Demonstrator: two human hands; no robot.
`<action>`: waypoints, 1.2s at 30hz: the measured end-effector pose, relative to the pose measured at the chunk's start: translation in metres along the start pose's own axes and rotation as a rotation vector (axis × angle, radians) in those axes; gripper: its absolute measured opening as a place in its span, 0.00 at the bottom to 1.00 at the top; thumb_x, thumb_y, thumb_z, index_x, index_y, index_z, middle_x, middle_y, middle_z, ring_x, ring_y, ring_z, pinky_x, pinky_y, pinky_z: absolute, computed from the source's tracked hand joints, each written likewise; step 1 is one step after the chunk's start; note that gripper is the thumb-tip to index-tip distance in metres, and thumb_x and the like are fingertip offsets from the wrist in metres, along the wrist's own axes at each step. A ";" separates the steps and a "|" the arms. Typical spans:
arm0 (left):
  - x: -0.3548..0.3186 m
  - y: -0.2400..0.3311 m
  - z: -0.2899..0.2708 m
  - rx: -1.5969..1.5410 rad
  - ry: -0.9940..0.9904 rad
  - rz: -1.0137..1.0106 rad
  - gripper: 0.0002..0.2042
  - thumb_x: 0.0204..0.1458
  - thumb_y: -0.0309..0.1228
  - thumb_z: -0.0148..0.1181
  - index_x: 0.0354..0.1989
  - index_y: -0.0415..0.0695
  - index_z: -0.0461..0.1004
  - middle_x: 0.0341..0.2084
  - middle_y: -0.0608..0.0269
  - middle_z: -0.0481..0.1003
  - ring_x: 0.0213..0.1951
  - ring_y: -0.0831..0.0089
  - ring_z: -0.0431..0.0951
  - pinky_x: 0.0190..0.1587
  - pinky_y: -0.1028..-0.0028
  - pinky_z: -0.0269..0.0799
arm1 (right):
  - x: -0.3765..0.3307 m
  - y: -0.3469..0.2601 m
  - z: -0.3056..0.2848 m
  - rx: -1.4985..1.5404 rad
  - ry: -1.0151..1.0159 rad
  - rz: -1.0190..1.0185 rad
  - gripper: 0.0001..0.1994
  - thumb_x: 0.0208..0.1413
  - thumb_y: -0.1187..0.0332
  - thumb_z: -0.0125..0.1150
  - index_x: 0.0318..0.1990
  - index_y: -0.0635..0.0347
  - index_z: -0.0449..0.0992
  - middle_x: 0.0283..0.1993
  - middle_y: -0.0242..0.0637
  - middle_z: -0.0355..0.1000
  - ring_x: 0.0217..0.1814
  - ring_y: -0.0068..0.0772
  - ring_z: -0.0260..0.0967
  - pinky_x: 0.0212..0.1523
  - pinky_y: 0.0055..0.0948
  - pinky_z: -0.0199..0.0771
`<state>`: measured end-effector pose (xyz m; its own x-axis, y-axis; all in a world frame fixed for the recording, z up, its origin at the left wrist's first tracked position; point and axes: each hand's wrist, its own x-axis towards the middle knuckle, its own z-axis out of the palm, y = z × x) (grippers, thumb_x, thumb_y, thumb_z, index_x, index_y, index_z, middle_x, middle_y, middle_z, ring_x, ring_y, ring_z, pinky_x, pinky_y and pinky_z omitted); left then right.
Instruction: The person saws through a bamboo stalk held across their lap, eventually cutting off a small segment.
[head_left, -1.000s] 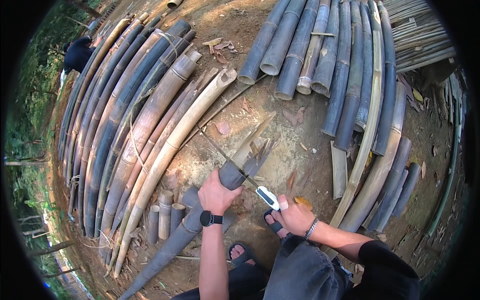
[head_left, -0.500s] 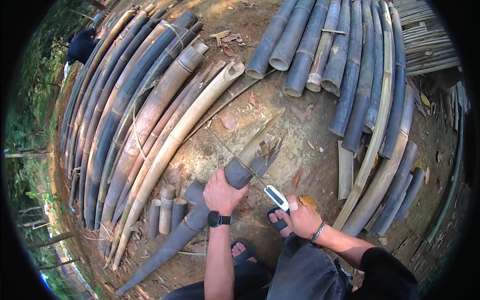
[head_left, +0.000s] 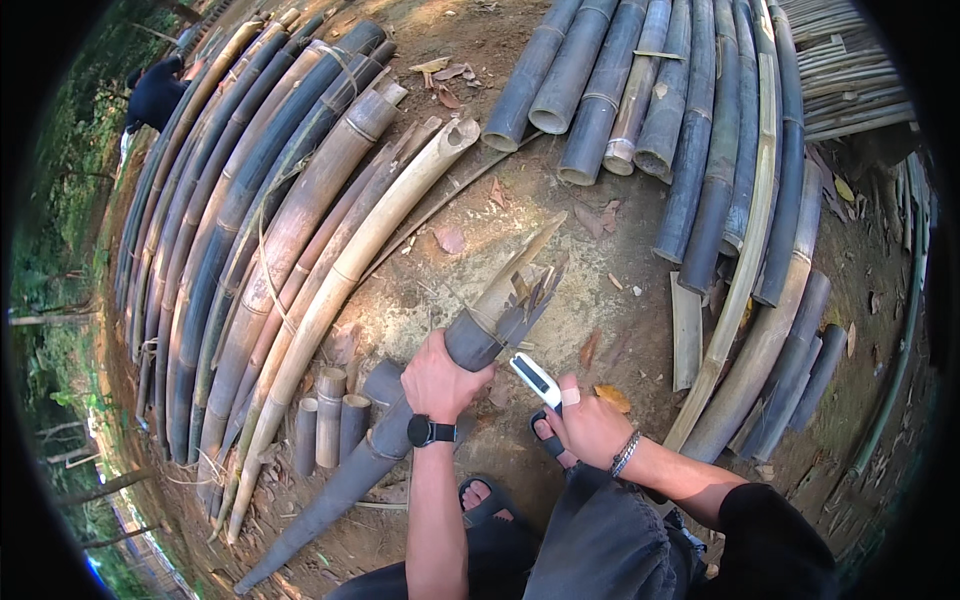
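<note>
Gripping the bamboo pole, the left hand is positioned slightly below and left of the frame center. Its fingers are wrapped over the pole, with the thumb pointing right; the fingertips are hidden. The pole runs diagonally from the lower left of the frame to the center, where its split end points toward the upper right. The right hand, right of center in the lower half, has its fingers closed around the white handle of the saw. The thin blade crosses the pole just above the left hand; the depth of cut cannot be told. A watch is fitted on the left wrist, a bracelet on the right. Short bamboo pieces stand beside the pole, lower left of center. Long poles occupy the upper left; further dark poles lie at the upper right.
</note>
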<state>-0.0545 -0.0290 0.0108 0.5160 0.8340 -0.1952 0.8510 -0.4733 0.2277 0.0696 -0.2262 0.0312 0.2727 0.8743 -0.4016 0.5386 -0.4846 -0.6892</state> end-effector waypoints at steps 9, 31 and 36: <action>-0.003 0.006 -0.007 -0.030 -0.027 -0.038 0.32 0.30 0.48 0.75 0.41 0.39 0.72 0.36 0.46 0.80 0.40 0.50 0.81 0.43 0.58 0.78 | -0.005 0.001 0.002 0.022 0.012 0.037 0.20 0.64 0.63 0.54 0.51 0.69 0.57 0.24 0.59 0.73 0.27 0.66 0.73 0.28 0.56 0.73; 0.000 0.000 -0.005 -0.088 -0.086 -0.032 0.33 0.29 0.48 0.74 0.43 0.38 0.74 0.38 0.48 0.80 0.41 0.54 0.82 0.46 0.62 0.78 | 0.003 -0.007 0.002 -0.086 0.007 0.063 0.23 0.60 0.68 0.56 0.53 0.76 0.54 0.26 0.68 0.72 0.33 0.73 0.74 0.34 0.57 0.75; 0.000 -0.003 -0.007 -0.082 -0.113 -0.062 0.34 0.29 0.49 0.73 0.43 0.38 0.74 0.38 0.48 0.81 0.41 0.54 0.82 0.46 0.62 0.79 | -0.044 0.001 -0.005 -0.057 -0.011 -0.015 0.23 0.62 0.67 0.53 0.52 0.79 0.54 0.25 0.67 0.72 0.32 0.71 0.74 0.32 0.59 0.73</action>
<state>-0.0578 -0.0258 0.0172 0.4748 0.8214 -0.3159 0.8728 -0.3935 0.2886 0.0623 -0.2647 0.0508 0.2559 0.8807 -0.3987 0.5872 -0.4692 -0.6596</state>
